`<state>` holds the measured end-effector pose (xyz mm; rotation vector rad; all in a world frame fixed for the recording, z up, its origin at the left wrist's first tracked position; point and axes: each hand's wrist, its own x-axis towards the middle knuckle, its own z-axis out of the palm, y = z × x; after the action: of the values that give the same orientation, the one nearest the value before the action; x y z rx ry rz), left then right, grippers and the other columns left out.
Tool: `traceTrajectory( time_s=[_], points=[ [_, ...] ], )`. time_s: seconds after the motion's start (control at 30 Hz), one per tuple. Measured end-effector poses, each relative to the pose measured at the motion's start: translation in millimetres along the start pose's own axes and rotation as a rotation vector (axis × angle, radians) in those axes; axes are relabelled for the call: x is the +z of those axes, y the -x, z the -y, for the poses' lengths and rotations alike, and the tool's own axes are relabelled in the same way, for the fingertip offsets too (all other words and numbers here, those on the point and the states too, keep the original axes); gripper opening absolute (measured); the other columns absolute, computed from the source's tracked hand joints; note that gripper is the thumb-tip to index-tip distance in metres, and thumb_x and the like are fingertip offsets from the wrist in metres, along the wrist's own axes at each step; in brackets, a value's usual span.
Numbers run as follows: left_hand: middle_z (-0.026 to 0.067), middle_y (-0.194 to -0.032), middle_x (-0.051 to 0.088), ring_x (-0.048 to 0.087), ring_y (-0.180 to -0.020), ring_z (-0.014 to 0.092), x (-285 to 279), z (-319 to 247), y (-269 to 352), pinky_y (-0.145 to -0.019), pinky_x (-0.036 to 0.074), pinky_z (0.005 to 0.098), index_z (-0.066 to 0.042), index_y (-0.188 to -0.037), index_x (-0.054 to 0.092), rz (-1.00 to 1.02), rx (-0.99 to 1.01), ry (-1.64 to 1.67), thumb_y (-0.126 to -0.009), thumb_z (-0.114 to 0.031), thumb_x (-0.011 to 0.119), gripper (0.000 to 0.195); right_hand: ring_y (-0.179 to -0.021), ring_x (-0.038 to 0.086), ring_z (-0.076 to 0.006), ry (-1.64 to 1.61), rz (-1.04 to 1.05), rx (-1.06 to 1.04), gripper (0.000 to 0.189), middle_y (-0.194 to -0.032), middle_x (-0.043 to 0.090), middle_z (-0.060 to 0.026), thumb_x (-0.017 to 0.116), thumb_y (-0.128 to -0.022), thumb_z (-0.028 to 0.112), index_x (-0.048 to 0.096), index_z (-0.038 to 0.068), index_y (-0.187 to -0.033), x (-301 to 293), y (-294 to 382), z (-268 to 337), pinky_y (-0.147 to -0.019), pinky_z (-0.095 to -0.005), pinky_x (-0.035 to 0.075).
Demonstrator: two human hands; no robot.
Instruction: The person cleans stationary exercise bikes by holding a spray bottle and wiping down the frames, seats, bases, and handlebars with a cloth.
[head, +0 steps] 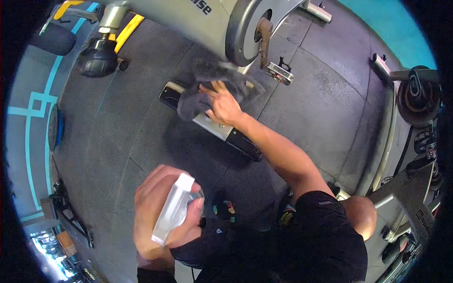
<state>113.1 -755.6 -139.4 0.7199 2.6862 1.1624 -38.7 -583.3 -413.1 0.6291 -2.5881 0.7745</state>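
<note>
My left hand (pixel 152 208) is wrapped around a white and clear plastic bottle (pixel 173 210), which looks like a spray bottle seen from above. Farther forward, my right hand (pixel 224 106) presses a dark grey cloth (pixel 193 102) with its fingers partly spread. The cloth drapes over the base bar (pixel 214 127) of an exercise bike and hides part of it. Beyond the cloth, the black end cap (pixel 170 96) of that bar shows at the left. Another black end (pixel 246 144) lies below my right forearm.
The bike's grey body (pixel 191 24) rises ahead, with a crank arm (pixel 264 39) and a pedal (pixel 279 73) jutting right. A black saddle (pixel 97 58) stands at the upper left. More gym machines (pixel 400 205) line the right side. Dark rubber tiles (pixel 116 141) cover the floor.
</note>
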Motion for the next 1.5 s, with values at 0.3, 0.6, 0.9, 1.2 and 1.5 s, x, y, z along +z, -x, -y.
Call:
traceTrajectory(
  time_s=[0.3, 0.6, 0.9, 1.2, 1.5],
  points=[
    [0.0105, -0.079, 0.061, 0.059, -0.073, 0.031, 1.8, -1.5, -8.3, -0.065, 0.048, 0.0393, -0.003, -0.083, 0.062, 0.054, 0.138, -0.153, -0.065, -0.027, 0.08, 0.035, -0.11, 0.052, -0.0288, 0.01, 0.587, -0.113, 0.071, -0.126, 0.055, -0.012, 0.07, -0.076, 0.031, 0.048, -0.001, -0.135, -3.7, 151.9, 21.3, -0.096, -0.0395, 0.039],
    [0.0084, -0.076, 0.062, 0.059, -0.066, 0.027, -2.6, -0.1, -2.6, -0.057, 0.046, 0.0357, -0.005, -0.08, 0.061, 0.013, 0.171, -0.098, -0.06, -0.028, 0.081, 0.037, -0.097, 0.054, -0.0278, 0.239, 0.786, 0.052, 0.084, -0.139, 0.044, -0.0158, 0.057, -0.077, 0.019, 0.021, 0.0, -0.15, -38.1, 192.9, 27.6, -0.085, -0.0385, 0.041],
    [0.0122, -0.086, 0.054, 0.052, -0.077, 0.018, 23.4, 9.3, -8.5, -0.069, 0.041, 0.0303, -0.001, -0.095, 0.057, -0.003, 0.138, 0.118, -0.071, -0.02, 0.078, 0.037, -0.134, 0.034, -0.0446, 0.207, 0.42, 0.354, 0.097, -0.151, 0.024, -0.0272, 0.071, -0.077, 0.043, 0.022, -0.004, -0.147, -0.5, 108.5, 22.5, -0.11, -0.0495, 0.031],
    [0.0091, -0.097, 0.05, 0.049, -0.092, 0.017, 20.5, 7.3, -6.7, -0.081, 0.039, 0.0293, -0.002, -0.107, 0.051, -0.263, 0.029, 0.139, -0.079, -0.029, 0.079, 0.048, -0.137, 0.03, -0.044, 0.499, 0.497, 0.088, 0.09, -0.151, 0.026, -0.0283, 0.067, -0.078, 0.042, 0.029, -0.003, -0.146, -32.7, 194.4, 19.5, -0.111, -0.0541, 0.025],
    [0.0098, -0.09, 0.054, 0.051, -0.083, 0.017, 22.0, 14.1, 2.8, -0.074, 0.039, 0.03, 0.0, -0.101, 0.054, -0.367, -0.013, 0.156, -0.071, -0.025, 0.082, 0.049, -0.13, 0.039, -0.0402, 0.296, 0.188, 0.751, 0.082, -0.138, 0.043, -0.0239, 0.067, -0.08, 0.045, 0.041, -0.009, -0.136, 54.9, 56.3, 42.9, -0.107, -0.0527, 0.032]
  ],
)
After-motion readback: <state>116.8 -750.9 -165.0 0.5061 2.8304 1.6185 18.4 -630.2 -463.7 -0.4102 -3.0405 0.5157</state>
